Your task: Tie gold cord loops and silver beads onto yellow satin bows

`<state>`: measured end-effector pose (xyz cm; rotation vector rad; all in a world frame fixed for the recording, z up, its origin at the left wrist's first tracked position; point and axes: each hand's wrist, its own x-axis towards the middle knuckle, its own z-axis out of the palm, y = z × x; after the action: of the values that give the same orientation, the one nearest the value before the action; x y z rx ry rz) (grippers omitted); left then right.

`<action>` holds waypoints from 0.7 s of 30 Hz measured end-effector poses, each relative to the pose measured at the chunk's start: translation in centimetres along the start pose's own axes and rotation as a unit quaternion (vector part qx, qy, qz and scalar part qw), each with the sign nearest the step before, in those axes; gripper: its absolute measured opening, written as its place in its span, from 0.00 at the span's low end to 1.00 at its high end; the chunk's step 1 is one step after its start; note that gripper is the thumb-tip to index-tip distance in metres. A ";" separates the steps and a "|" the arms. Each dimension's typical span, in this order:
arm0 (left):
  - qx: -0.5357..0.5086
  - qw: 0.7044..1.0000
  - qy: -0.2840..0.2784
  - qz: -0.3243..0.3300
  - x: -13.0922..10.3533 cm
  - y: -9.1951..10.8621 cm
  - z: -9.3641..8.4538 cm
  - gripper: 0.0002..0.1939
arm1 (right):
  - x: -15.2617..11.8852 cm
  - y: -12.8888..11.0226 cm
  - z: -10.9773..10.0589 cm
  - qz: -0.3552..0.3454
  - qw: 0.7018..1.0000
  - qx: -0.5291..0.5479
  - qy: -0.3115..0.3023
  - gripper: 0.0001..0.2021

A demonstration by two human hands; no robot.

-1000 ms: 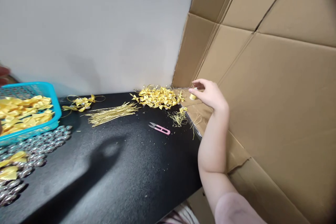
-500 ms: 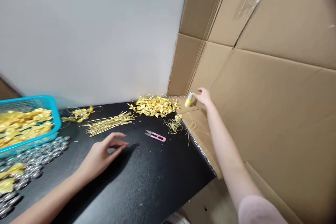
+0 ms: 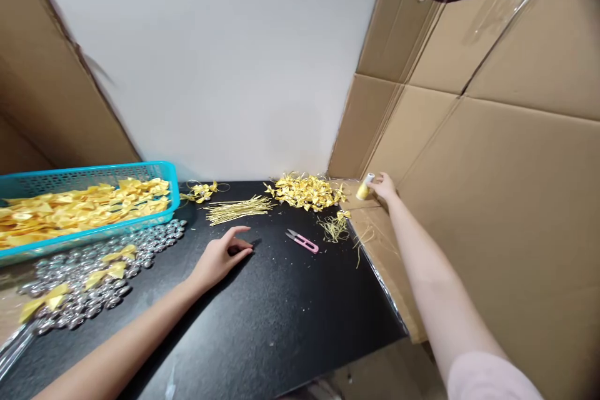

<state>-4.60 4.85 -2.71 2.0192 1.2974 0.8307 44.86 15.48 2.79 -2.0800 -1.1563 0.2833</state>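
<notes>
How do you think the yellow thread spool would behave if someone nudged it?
The spool would probably tip fairly easily, since it stands tall and narrow. Once down, its round sides suggest it might roll, perhaps in a curve.

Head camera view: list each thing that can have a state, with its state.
Spool: standing on end.
Right hand: at spool, grip unclear.
Left hand: empty, fingers curved.
Pink snips: blades apart.
Blue basket: holding yellow bows.
Gold ties: loosely bundled, flat.
Bow pile: heaped.
Thread scraps: tangled.
Silver beads: spread out.
</notes>
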 end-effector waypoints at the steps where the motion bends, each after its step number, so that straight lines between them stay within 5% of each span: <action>1: 0.002 1.000 -0.003 0.005 0.0 -0.1 0.0 0.23 | 0.1 -0.2 0.3 -0.005 1.000 0.003 -0.001 0.33; 7: 0.033 0.998 -0.015 0.047 0.3 -1.6 0.1 0.18 | -0.5 -2.0 0.9 -0.014 1.000 0.013 0.011 0.10; 13: 0.080 0.994 0.030 0.073 0.3 -1.4 0.2 0.18 | -3.0 -5.0 -0.3 -0.057 0.996 0.066 0.000 0.07; 16: 0.041 0.997 0.045 0.039 0.2 -0.3 -0.3 0.20 | -7.4 -7.4 -0.3 -0.113 0.988 0.104 -0.028 0.09; 19: 0.015 0.998 0.057 -0.032 0.2 0.6 -1.3 0.20 | -14.9 -9.9 1.4 -0.184 0.971 0.138 -0.067 0.11; 21: 0.015 0.994 0.072 -0.084 0.4 0.7 -1.9 0.20 | -20.3 -11.3 3.4 -0.298 0.928 0.191 -0.121 0.12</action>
<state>-5.52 5.22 -0.97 1.8695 1.5466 0.8956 24.24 4.55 5.14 -1.3066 -1.6666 0.4340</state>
